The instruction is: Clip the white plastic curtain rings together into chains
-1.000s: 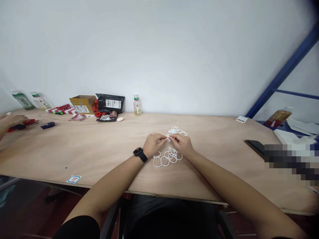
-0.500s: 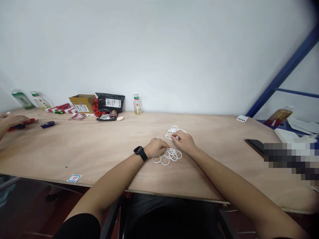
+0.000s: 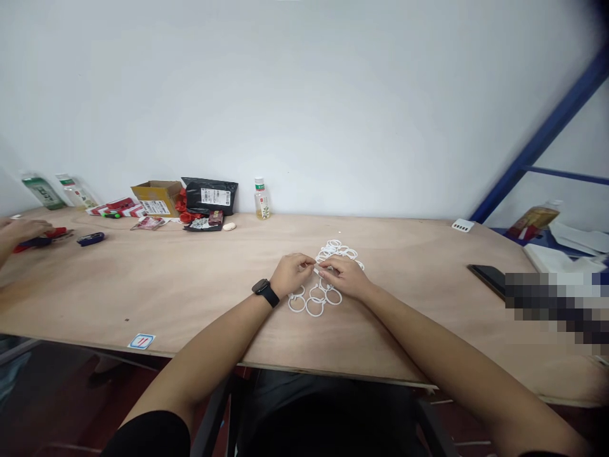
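My left hand (image 3: 294, 274), with a black watch on its wrist, and my right hand (image 3: 346, 275) meet fingertip to fingertip above the table. Both are closed in a pinch on a small white piece (image 3: 316, 270), which looks like part of a white ring; the fingers hide most of it. Just below them lies a loose group of white rings (image 3: 314, 307), some overlapping and some with small nubs on the rim. Beyond my right hand is a second pile of white rings (image 3: 351, 252), partly covered by that hand.
Along the wall stand a drink bottle (image 3: 262, 200), a black parcel bag (image 3: 209, 195) and a cardboard box (image 3: 157, 198). A phone (image 3: 486, 277) lies at the right. At the far left, another person's hand (image 3: 23, 233) touches red and dark items.
My right hand has drawn back from the far pile toward my left hand. My left hand has lifted off the near rings, and the fingertips now meet at a white piece.
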`<state>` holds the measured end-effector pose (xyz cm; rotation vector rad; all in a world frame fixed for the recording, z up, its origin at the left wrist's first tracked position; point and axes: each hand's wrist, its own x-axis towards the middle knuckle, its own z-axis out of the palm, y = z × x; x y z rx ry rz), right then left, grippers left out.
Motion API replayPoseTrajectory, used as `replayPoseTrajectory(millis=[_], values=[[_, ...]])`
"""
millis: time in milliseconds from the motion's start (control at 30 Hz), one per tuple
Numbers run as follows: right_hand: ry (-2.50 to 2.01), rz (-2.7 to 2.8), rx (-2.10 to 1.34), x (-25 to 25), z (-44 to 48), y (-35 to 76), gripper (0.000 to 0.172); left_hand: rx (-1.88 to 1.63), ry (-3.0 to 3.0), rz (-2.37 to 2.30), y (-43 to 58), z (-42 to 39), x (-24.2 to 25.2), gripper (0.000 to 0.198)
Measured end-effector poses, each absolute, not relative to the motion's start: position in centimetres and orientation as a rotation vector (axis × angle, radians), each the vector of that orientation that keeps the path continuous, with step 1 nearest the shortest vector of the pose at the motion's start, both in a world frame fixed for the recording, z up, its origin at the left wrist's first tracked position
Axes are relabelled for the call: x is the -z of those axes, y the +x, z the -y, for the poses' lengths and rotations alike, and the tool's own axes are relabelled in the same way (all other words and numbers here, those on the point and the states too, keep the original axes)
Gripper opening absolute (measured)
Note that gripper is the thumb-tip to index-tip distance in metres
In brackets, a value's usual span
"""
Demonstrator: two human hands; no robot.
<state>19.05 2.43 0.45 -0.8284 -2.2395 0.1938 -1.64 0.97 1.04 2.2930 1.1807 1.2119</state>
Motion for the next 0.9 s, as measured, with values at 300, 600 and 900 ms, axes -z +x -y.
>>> replayPoseTrajectory(millis=[300, 600, 900], values=[[-0.868, 2.209, -0.294, 0.1, -2.3, 18.3, 0.013, -1.287, 2.154, -1.177, -1.6, -0.9, -1.0, 0.016], [-0.945, 1.943, -0.486, -0.4, -1.8, 17.8, 0.018, -1.301, 2.141, -1.079, -1.5, -0.6, -1.4, 0.021], [-0.94, 2.027, -0.749, 0.1, -2.2, 18.1, 0.036, -1.458, 2.135, -1.025, -1.6, -0.4, -1.8, 0.021]])
